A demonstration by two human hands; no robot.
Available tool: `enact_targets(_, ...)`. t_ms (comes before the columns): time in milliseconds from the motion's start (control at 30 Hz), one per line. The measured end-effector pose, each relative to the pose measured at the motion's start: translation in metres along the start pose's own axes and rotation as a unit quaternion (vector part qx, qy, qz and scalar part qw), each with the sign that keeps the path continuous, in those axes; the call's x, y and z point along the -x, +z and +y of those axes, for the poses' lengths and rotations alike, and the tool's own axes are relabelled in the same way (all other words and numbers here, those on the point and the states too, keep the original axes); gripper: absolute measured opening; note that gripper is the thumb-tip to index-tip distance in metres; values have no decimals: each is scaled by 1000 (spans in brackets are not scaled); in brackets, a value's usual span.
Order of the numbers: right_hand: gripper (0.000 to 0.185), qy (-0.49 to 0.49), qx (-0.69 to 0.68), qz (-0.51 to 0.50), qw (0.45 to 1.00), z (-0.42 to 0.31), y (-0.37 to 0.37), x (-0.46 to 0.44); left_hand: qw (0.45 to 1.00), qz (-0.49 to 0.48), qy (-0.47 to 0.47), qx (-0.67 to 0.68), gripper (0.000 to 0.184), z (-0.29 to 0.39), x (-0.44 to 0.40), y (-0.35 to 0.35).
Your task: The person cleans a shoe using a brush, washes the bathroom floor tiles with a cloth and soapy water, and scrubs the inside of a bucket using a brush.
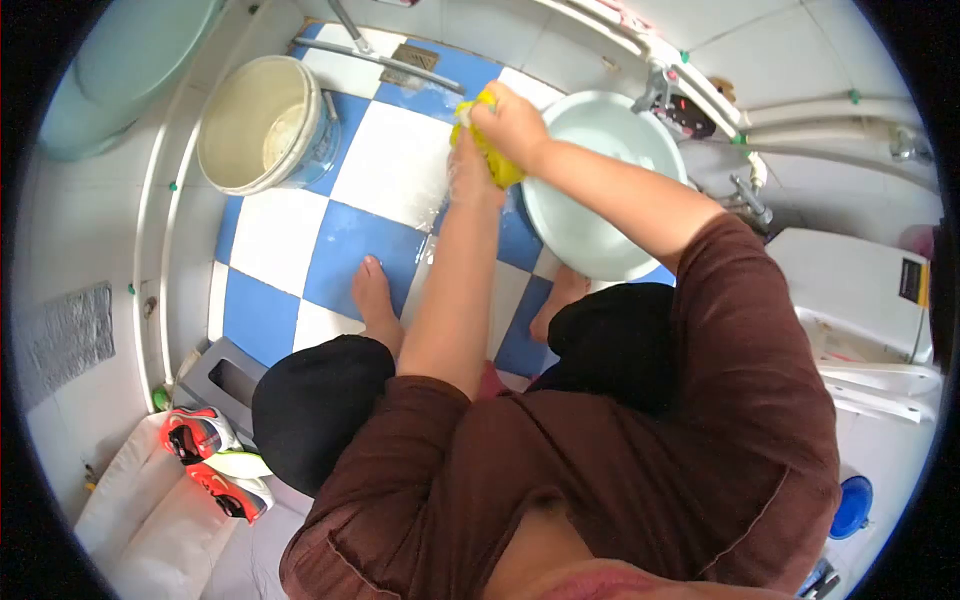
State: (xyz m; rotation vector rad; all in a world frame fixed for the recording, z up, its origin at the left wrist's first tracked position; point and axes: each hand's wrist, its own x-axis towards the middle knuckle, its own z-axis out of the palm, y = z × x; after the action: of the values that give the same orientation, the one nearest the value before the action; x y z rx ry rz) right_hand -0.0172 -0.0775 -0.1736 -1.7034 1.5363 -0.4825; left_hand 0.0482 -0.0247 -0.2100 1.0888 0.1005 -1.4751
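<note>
A wet yellow cloth (502, 168) is bunched between my two hands, above the blue and white tiled floor (395, 165). My left hand (470, 172) grips its near side, and the fingers look wet. Around its upper part my right hand (512, 125) is closed in a fist. Just right of the cloth stands a pale green basin (600, 235), partly covered by my right forearm. Water drops and small puddles lie on the tiles below my hands.
A white bucket (255, 125) stands at the upper left, a drain (408, 64) near the back wall. Red and white shoes (228, 490) sit beside a grey plastic stool (222, 385) at lower left. Taps and pipes (750, 200) line the right wall beside a white cistern (850, 275).
</note>
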Motion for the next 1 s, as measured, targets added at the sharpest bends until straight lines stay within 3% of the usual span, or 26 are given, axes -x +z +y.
enact_targets(67, 32, -134, -15, 28, 991, 19, 15, 42, 951, -249, -108, 150, 48, -28, -53, -54)
enact_targets(100, 31, -188, -18, 50, 981, 33, 13, 59, 974, -190, -95, 76, 51, -36, -33, -38)
enact_targets(133, 26, -103, -45, 44, 993, 48, -5, 57, 987, -130, -91, -1, 55, -44, -13, -21)
enact_targets(233, 32, 93, -210, 32, 973, 168, -42, 33, 985, -84, -107, -105, 54, -75, 6, 20)
enact_targets(267, 30, 129, -278, 49, 951, 198, -50, 37, 982, -110, -109, -111, 51, -96, -20, 9)
enact_targets(367, 30, 239, -252, 171, 922, 330, -32, 35, 928, -52, -30, -367, 50, -141, -34, 27)
enact_targets(400, 28, 233, -151, 207, 938, 334, -34, 40, 810, -117, -12, -574, 54, -165, -68, 8)
enact_targets(467, 26, 212, 52, 266, 939, 328, -31, 55, 606, -215, 54, -763, 59, -205, -98, -7)
enact_targets(500, 26, 133, 82, 227, 961, 333, -21, 57, 481, -258, 83, -834, 61, -216, -106, -11)
enact_targets(567, 26, -27, 137, 147, 979, 347, -2, 60, 626, -199, -57, -751, 60, -222, -105, -3)
enact_targets(600, 31, 86, 100, 12, 991, 348, -5, 58, 688, -164, -123, -696, 59, -221, -101, 7)
enact_targets(700, 35, 122, 171, 264, 942, 374, 24, 51, 826, -35, -302, -475, 57, -213, -90, 25)
enact_targets(800, 40, 94, -49, 22, 994, 327, 1, 37, 889, -32, -373, -263, 52, -216, -98, 26)
enact_targets(900, 35, 57, -153, 122, 979, 251, -6, 64, 903, -60, -402, -138, 47, -208, -104, 25)
enact_targets(1000, 35, -86, -74, 125, 986, 235, -18, 76, 915, -72, -369, -145, 42, -197, -76, 39)
